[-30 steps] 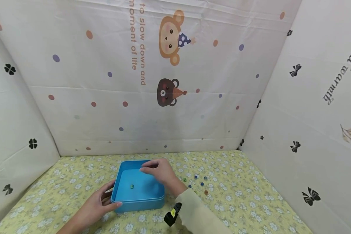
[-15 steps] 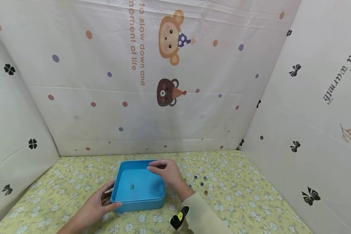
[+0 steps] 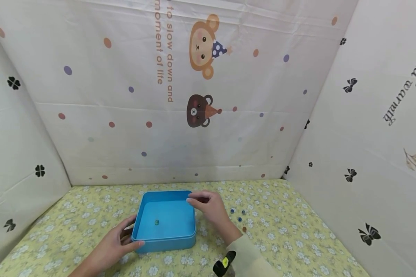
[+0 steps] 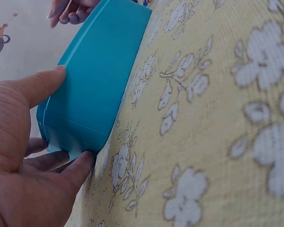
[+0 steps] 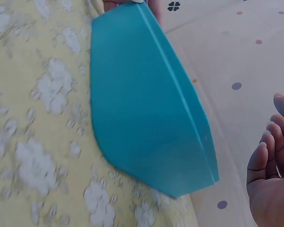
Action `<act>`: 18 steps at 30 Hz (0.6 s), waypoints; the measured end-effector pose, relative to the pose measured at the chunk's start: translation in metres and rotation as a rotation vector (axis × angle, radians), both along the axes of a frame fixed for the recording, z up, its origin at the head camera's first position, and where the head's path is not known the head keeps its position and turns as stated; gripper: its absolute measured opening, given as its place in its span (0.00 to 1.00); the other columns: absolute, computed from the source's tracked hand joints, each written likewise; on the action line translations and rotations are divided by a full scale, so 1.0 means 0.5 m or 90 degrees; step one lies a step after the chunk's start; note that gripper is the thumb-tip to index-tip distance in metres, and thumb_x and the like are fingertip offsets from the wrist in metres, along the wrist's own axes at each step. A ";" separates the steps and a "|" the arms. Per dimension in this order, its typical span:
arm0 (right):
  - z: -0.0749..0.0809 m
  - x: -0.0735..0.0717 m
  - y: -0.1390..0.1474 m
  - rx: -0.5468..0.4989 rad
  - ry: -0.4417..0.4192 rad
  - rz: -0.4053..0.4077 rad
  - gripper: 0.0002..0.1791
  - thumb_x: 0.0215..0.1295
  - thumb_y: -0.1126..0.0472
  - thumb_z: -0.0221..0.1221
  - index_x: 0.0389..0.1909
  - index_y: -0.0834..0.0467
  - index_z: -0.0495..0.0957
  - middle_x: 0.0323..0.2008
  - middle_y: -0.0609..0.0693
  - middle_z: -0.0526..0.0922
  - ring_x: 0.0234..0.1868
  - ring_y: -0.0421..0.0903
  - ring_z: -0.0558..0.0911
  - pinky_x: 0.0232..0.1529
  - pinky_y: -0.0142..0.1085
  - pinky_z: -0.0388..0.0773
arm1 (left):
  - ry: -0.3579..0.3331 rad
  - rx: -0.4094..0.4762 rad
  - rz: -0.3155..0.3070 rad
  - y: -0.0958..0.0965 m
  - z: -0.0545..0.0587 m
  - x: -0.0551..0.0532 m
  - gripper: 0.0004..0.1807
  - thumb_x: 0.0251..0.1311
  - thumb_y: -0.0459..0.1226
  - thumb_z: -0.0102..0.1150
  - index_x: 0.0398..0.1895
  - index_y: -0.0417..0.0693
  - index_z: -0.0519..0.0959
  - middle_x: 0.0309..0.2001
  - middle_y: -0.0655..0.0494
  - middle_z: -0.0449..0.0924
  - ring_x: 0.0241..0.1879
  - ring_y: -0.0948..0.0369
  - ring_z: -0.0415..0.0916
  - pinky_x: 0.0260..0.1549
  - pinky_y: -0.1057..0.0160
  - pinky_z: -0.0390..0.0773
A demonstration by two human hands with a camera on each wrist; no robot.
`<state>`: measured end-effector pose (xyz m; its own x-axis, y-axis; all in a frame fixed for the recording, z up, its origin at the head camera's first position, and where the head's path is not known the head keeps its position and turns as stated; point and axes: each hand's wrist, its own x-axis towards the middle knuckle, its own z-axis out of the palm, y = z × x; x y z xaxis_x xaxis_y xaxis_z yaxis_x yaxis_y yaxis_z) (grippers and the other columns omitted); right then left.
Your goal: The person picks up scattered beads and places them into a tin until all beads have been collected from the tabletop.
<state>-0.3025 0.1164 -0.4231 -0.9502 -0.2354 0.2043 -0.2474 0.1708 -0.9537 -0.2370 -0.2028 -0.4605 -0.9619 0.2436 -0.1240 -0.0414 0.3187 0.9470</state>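
A square blue box [image 3: 166, 244] stands on the table with its top open. Inside it, left of the middle, lies one small green bead-like piece [image 3: 156, 222]. My left hand [image 3: 116, 240] grips the box's near left corner, thumb on the front rim and fingers along the left side. In the left wrist view that thumb presses against the blue wall. My right hand [image 3: 209, 206] hovers at the far right corner of the box with fingers loosely curved. The right wrist view shows the thumb apart from the fingers and nothing between them.
Right of the right hand, several small pieces lie on the flowered cloth [image 3: 280, 231]: blue ones [image 3: 240, 219] and an orange one [image 3: 244, 229]. A black wrist camera [image 3: 224, 263] sits at the right sleeve. A printed white sheet [image 3: 124, 134] rises behind the table.
My right hand has moved rightward, from over the inside of the box to its right rim. It now covers the green piece on the cloth. The left hand and the box stay put.
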 end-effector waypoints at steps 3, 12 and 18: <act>-0.004 0.003 0.010 -0.001 0.017 -0.002 0.16 0.68 0.50 0.68 0.52 0.52 0.88 0.52 0.52 0.86 0.48 0.43 0.84 0.46 0.28 0.91 | -0.001 0.001 -0.006 -0.002 0.000 0.001 0.53 0.62 0.40 0.71 0.82 0.43 0.46 0.79 0.26 0.45 0.74 0.26 0.53 0.67 0.54 0.86; -0.025 0.010 0.049 -0.002 0.012 -0.047 0.16 0.66 0.50 0.70 0.51 0.52 0.88 0.51 0.52 0.85 0.45 0.43 0.84 0.47 0.35 0.94 | -0.001 0.011 -0.009 0.002 0.001 -0.002 0.53 0.63 0.40 0.71 0.82 0.44 0.46 0.79 0.26 0.45 0.74 0.26 0.53 0.68 0.53 0.86; -0.036 0.020 0.073 -0.005 0.019 -0.078 0.16 0.65 0.49 0.70 0.50 0.50 0.89 0.49 0.51 0.85 0.44 0.43 0.84 0.44 0.39 0.94 | -0.003 0.013 -0.016 -0.002 0.001 0.002 0.53 0.63 0.41 0.71 0.83 0.44 0.45 0.80 0.26 0.43 0.75 0.26 0.51 0.68 0.53 0.85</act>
